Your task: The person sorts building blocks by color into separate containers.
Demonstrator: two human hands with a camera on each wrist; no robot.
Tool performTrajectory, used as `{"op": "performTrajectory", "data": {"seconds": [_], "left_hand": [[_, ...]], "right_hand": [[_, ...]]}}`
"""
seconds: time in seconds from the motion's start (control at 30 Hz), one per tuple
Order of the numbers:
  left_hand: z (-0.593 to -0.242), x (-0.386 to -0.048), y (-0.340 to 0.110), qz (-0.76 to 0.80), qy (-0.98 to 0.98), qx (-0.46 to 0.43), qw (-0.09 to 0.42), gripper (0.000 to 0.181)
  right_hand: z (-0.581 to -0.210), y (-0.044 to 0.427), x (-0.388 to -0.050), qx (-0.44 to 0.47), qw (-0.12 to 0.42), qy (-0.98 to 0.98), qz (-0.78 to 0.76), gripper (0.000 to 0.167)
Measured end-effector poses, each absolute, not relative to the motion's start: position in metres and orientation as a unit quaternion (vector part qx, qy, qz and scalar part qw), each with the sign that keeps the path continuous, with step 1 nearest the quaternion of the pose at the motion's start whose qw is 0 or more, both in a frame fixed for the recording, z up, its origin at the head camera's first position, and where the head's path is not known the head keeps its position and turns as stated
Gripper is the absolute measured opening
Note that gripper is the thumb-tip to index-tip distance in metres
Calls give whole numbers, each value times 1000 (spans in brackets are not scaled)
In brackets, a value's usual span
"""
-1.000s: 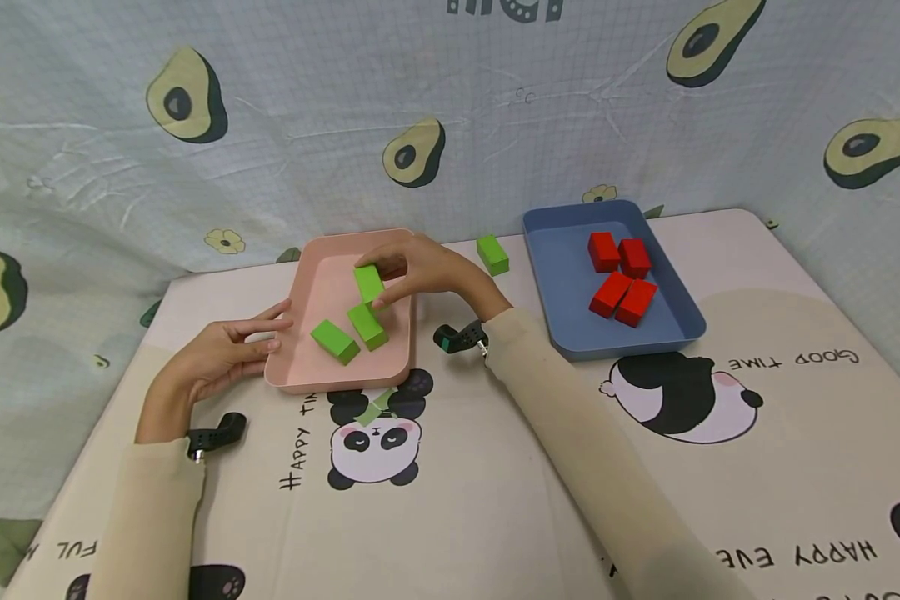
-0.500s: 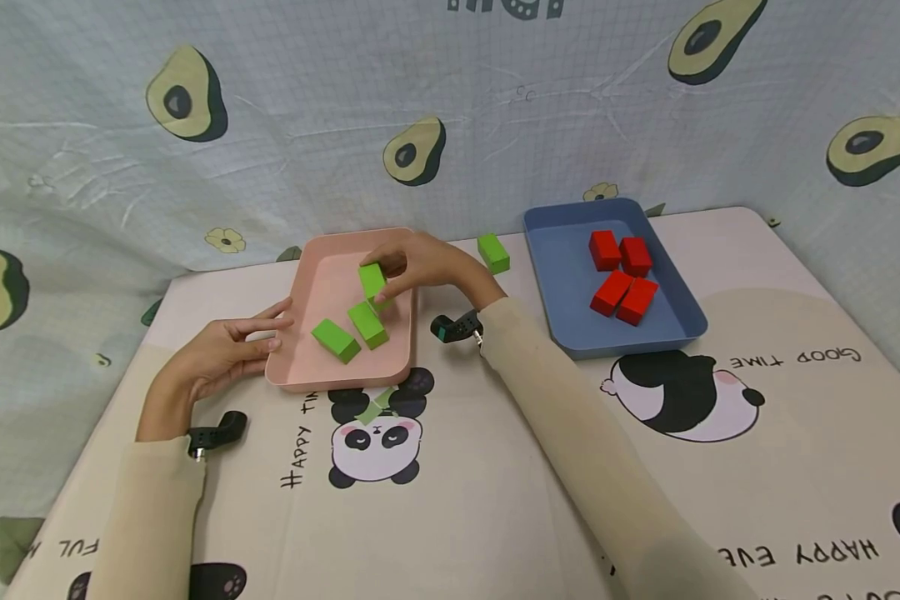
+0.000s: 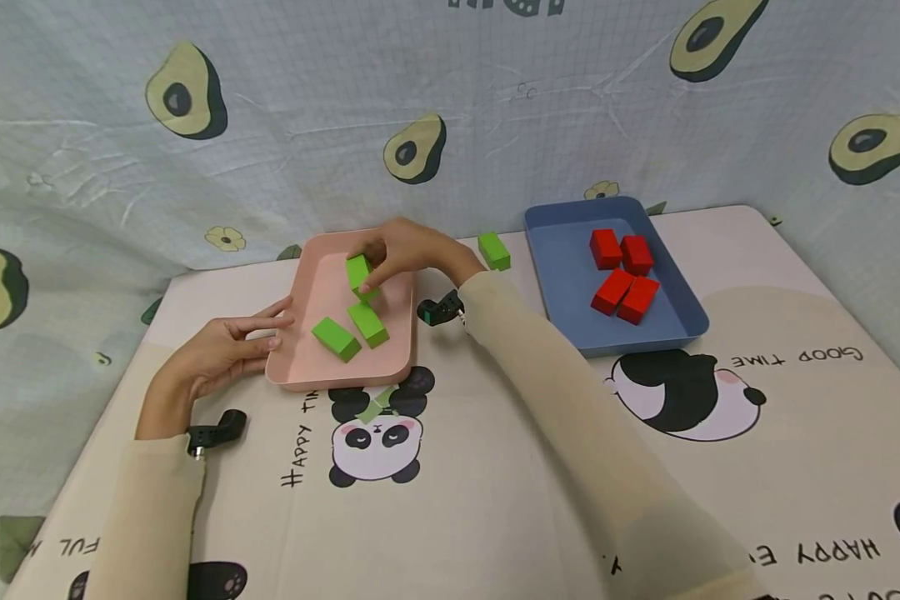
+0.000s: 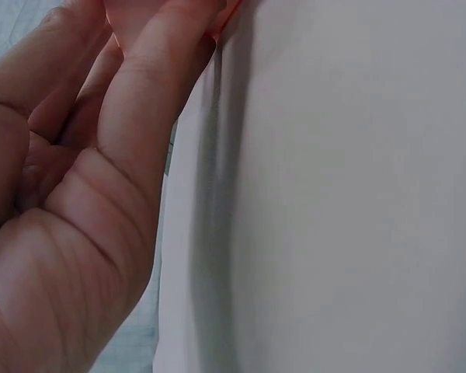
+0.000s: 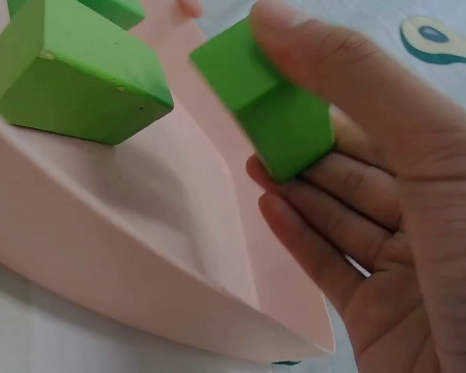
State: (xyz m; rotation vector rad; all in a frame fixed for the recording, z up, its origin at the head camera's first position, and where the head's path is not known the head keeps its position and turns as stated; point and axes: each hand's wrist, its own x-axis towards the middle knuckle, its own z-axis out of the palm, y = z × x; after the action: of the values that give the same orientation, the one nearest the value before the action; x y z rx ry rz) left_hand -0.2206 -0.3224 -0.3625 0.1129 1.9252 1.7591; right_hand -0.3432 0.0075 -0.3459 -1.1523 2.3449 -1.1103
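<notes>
My right hand (image 3: 408,248) pinches a green block (image 3: 359,271) between thumb and fingers, over the far part of the pink tray (image 3: 311,287). In the right wrist view the held block (image 5: 287,128) is tilted and apart from the tray floor. Two more green blocks lie in the tray, one nearer the middle (image 3: 368,324) and one to the front left (image 3: 336,339). At the tray's left wall, my left hand (image 3: 221,354) holds the rim between thumb and fingers. The left wrist view shows only a pink corner of the tray (image 4: 132,19) at those fingers.
Another green block (image 3: 493,251) lies on the table between the two trays. To the right stands a blue tray (image 3: 562,308) with several red blocks (image 3: 612,292) in it. A patterned cloth (image 3: 300,125) hangs along the table's back edge.
My right hand moved first slightly right, then left and up with the green block, which now sits farther from the middle block. The left hand and both trays stay in place.
</notes>
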Motion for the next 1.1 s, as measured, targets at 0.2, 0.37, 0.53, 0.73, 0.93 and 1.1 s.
{"op": "performTrajectory", "data": {"seconds": [0.2, 0.37, 0.53, 0.73, 0.93, 1.1], "left_hand": [[-363, -222, -323, 648, 713, 42, 263, 48], [-363, -222, -323, 644, 717, 38, 263, 49], [-362, -223, -322, 644, 717, 34, 264, 50], [-361, -221, -321, 644, 717, 30, 265, 50], [-361, -221, -321, 640, 721, 28, 265, 50], [-361, -221, -321, 642, 718, 28, 265, 48]], "right_hand": [[-341, 0, -349, -401, 165, 805, -405, 61], [-341, -3, -349, -408, 178, 793, -415, 56], [-347, -7, -350, -408, 184, 788, -423, 56], [-351, -12, -352, -405, 193, 801, -396, 60], [-351, -17, -352, -410, 188, 822, -347, 66], [-352, -24, -352, -428, 191, 814, -344, 67]]}}
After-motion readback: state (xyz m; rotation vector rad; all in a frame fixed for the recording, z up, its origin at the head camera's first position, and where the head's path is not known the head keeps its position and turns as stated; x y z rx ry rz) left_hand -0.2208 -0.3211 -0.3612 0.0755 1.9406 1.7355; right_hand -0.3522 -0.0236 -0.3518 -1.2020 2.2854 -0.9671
